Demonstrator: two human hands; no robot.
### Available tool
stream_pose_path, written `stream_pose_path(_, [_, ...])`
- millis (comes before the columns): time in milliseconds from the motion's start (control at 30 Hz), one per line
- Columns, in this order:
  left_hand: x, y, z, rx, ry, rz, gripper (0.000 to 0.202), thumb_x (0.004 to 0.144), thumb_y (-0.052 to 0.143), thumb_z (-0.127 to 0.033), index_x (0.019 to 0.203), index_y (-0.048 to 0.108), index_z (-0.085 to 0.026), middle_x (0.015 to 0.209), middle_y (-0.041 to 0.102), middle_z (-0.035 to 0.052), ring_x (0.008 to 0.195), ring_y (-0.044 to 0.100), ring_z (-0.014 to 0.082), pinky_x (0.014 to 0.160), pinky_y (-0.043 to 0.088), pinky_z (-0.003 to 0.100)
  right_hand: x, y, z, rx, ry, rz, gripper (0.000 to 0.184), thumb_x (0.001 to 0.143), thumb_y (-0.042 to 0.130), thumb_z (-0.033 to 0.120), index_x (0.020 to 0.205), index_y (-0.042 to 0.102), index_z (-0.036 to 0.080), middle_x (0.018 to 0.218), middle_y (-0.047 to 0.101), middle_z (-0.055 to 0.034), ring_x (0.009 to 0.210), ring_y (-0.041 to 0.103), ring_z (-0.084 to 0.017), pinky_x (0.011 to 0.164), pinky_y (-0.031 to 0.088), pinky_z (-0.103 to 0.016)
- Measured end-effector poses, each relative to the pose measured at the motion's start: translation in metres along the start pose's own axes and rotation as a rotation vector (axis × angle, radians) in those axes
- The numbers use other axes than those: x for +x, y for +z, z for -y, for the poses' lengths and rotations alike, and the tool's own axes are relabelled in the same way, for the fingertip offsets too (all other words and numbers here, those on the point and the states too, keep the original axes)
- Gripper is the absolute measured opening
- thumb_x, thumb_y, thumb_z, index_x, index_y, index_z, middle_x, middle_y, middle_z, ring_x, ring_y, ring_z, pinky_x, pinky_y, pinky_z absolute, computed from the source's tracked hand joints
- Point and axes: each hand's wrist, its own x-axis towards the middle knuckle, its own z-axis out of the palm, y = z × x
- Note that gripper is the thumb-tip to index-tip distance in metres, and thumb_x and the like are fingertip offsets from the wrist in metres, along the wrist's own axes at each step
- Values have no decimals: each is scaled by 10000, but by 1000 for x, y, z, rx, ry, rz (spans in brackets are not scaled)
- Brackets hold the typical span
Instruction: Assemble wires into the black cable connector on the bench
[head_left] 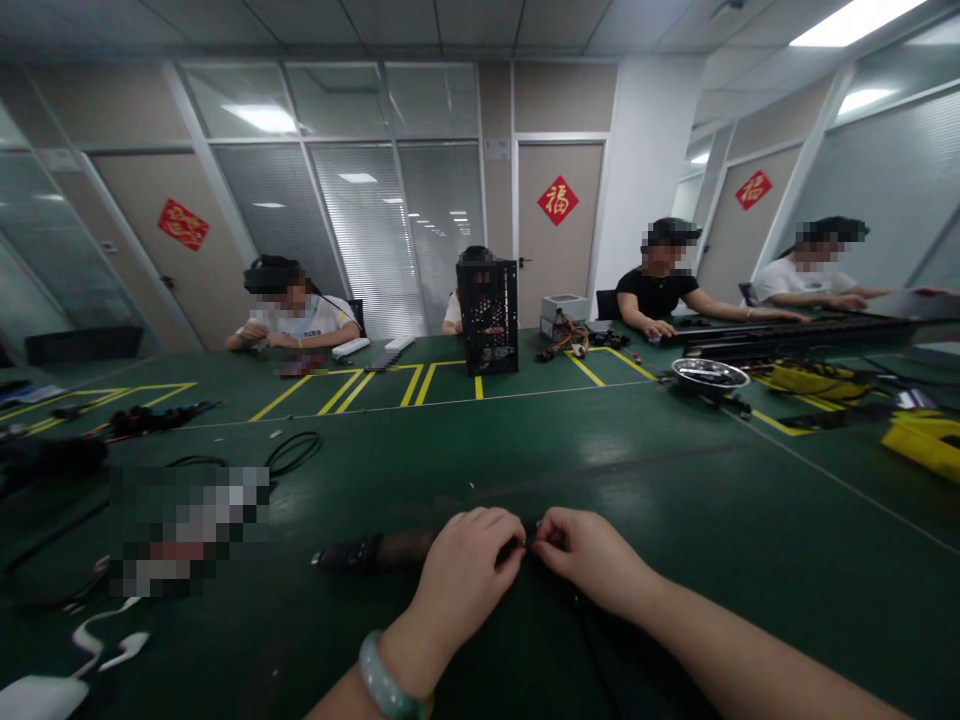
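My left hand [471, 565], with a pale green bangle [375, 672] at the wrist, is closed, its thumb and fingers pinched together. Just to its right, my right hand [592, 552] is pinched too, with the fingertips of both hands nearly meeting. Whatever small dark piece lies between them is mostly hidden. A dark cylindrical tool with a brownish middle and a metal tip, like an electric screwdriver [367, 553], lies on the green table [420, 470] and runs behind my left hand. Below my right hand a thin black cable [589, 635] trails toward me.
A blurred-out object [191, 535] and a looped black cable [294, 455] lie on the left. Across the table stands a black computer case [491, 318]. A metal bowl [709, 376] and a yellow bin [926, 445] are at the right. Several people sit opposite.
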Motion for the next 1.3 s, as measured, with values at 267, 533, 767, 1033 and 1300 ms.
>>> stream_pose_path(267, [0, 3, 1, -16, -26, -31, 147, 862, 593, -180, 988, 602, -256, 1007, 636, -19, 936, 572, 198, 839, 418, 349, -1, -2, 4, 19, 24, 9, 95, 852, 596, 257, 826, 660, 192, 726, 685, 9, 643, 614, -135, 554, 377, -203])
stream_pose_path(533, [2, 3, 1, 14, -26, 16, 67, 879, 599, -190, 919, 618, -240, 971, 628, -16, 919, 560, 192, 832, 406, 327, 0, -1, 1, 25, 9, 3, 94, 857, 590, 260, 830, 656, 198, 737, 684, 15, 662, 616, -134, 571, 382, -202])
stream_pose_path(767, [1, 0, 0, -27, -38, 21, 52, 865, 622, -200, 894, 616, -243, 911, 624, -27, 863, 548, 196, 776, 387, 329, -1, -1, 3, 18, -13, 3, 76, 852, 595, 237, 837, 664, 208, 761, 692, 26, 684, 616, -130, 592, 387, -200])
stream_pose_path(1033, [-3, -2, -3, -20, -56, 16, 40, 854, 584, -195, 869, 607, -224, 915, 625, -2, 872, 538, 203, 783, 383, 336, -2, -1, 8, 2, -35, 5, 73, 845, 607, 239, 831, 665, 197, 783, 693, 14, 697, 616, -132, 605, 396, -200])
stream_pose_path(1300, [-5, -4, -2, -40, -76, -11, 104, 847, 604, -187, 927, 604, -253, 943, 632, -25, 890, 556, 195, 794, 393, 337, -4, -2, 9, 73, -11, 28, 107, 860, 586, 269, 837, 651, 188, 747, 681, 11, 661, 609, -131, 567, 387, -200])
